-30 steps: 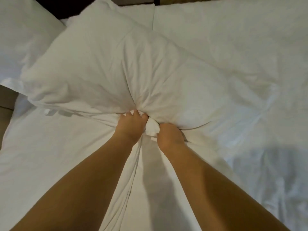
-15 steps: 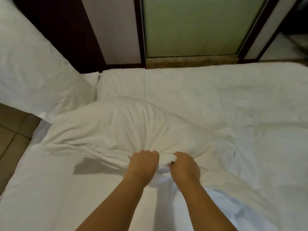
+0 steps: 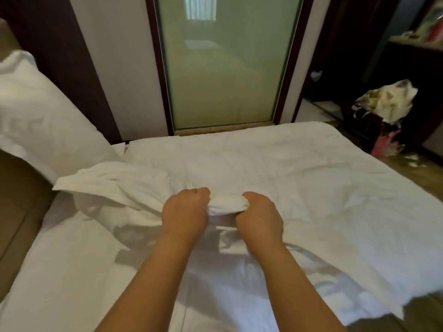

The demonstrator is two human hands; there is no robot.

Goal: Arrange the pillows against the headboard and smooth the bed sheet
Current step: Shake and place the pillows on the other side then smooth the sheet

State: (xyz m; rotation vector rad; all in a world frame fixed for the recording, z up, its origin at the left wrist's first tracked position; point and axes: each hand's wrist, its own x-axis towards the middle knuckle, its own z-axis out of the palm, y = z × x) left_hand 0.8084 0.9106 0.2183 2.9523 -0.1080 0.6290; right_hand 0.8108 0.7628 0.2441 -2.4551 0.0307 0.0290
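Observation:
A white pillow [image 3: 119,185] lies flat on the bed in front of me, its corner sticking out over the left edge. My left hand [image 3: 185,212] and my right hand [image 3: 260,215] both grip its near edge, with a bunch of fabric between them. A second white pillow [image 3: 40,125] leans upright at the far left against the headboard [image 3: 14,185]. The white bed sheet [image 3: 311,188] is wrinkled across the mattress, with a loose fold trailing off at the lower right.
A frosted glass panel [image 3: 225,63] in a dark frame stands beyond the bed's far edge. A bin stuffed with crumpled paper and cloth [image 3: 383,111] sits on the floor at the right. Wooden floor shows at the lower right corner.
The pillow has been pulled down from a raised position to lie low on the bed, shifting left. Both hands keep their grip on its near edge. The view has tilted up.

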